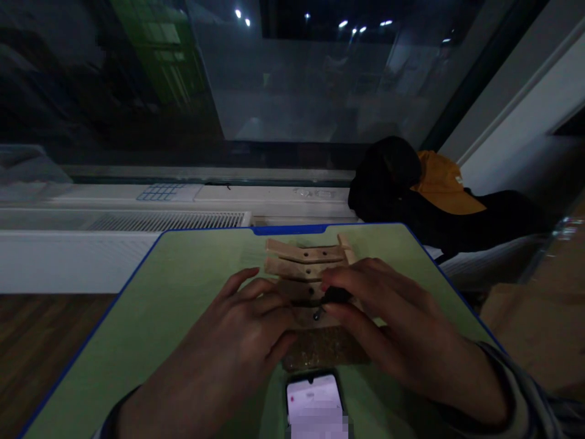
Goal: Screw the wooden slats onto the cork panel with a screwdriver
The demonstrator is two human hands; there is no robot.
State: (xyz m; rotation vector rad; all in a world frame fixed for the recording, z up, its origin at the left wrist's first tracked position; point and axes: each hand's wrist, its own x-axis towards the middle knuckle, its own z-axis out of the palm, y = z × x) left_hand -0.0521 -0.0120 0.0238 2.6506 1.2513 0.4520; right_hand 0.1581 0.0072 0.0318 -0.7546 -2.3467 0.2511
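"Left of the phone?"
"The left hand, at the wooden slats; I can't tell its fingers' grip."
"Beyond it?"
"Those slats, 4 showing."
"Right?"
"The right hand, fingers pinching a black object."

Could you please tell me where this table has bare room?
Widest: the tabletop between the left hand and the left blue rim. Smaller: beyond the right hand, by the far right corner. Crowded: the middle, with wooden pieces and a phone.
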